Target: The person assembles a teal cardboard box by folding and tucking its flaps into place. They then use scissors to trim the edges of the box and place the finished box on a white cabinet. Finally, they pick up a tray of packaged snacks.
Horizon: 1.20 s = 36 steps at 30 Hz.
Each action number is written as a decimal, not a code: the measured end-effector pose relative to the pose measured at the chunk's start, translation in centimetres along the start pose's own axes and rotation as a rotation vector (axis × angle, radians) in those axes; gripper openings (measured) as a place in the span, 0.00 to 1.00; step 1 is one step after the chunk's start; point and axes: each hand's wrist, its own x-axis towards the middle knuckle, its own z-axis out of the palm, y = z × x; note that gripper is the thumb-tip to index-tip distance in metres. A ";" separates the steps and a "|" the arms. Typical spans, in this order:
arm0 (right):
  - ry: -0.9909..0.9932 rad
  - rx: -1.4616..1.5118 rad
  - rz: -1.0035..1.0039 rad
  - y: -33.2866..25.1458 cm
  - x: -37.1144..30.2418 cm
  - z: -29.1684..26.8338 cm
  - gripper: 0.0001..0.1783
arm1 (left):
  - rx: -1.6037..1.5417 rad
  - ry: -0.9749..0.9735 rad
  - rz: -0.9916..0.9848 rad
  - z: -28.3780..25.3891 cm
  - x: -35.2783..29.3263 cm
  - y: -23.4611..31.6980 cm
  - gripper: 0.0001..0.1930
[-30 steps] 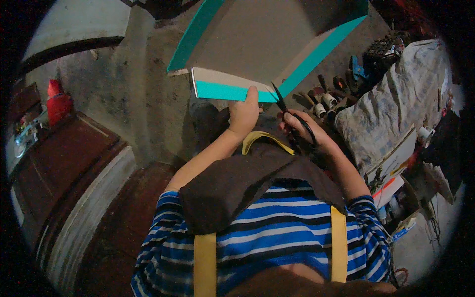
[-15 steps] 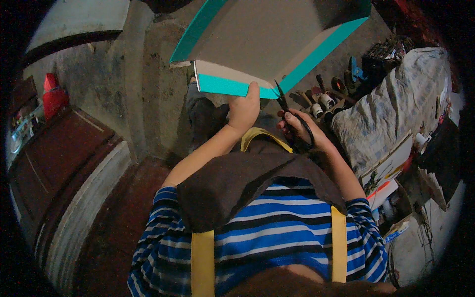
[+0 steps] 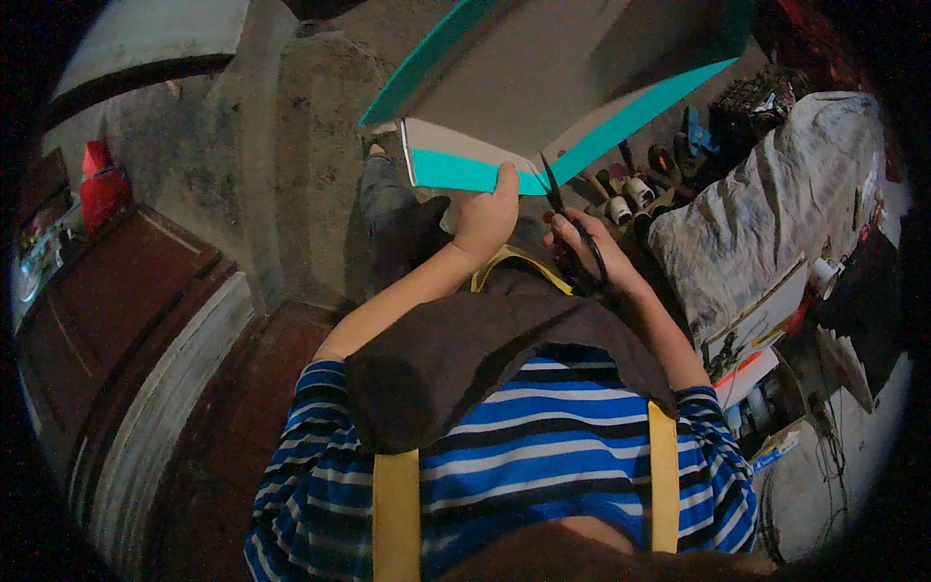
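A large, shallow cardboard box, grey-brown inside with teal edges, is held up in front of me and runs off the top of the picture. My left hand grips its near teal edge, thumb on the inner side and fingers underneath. Black-handled scissors are in my right hand, fingers wrapped round the handles. Their dark blades point up and away, at the near corner of the box just right of my left thumb. Whether the blades have the cardboard between them is hard to make out.
A crumpled grey cover lies over something bulky at right. Several shoes stand on the floor beside it, near a dark crate. At left are a dark red wooden panel and a red object.
The box has shifted slightly to the right and tilted, my left hand moving right with it. The scissors have moved a little left, so hand and blades are closer together.
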 end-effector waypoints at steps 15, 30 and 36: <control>0.120 -0.084 -0.201 2.1 1.0 1.3 0.18 | 0.267 0.248 0.292 -0.4 0.5 -0.7 0.13; 0.142 0.021 -0.225 2.6 0.9 3.3 0.16 | -0.877 -0.014 -0.832 -2.4 3.5 1.3 0.07; 0.064 0.290 -0.072 2.0 0.4 3.9 0.16 | -0.899 0.006 -0.674 -2.2 2.6 1.8 0.09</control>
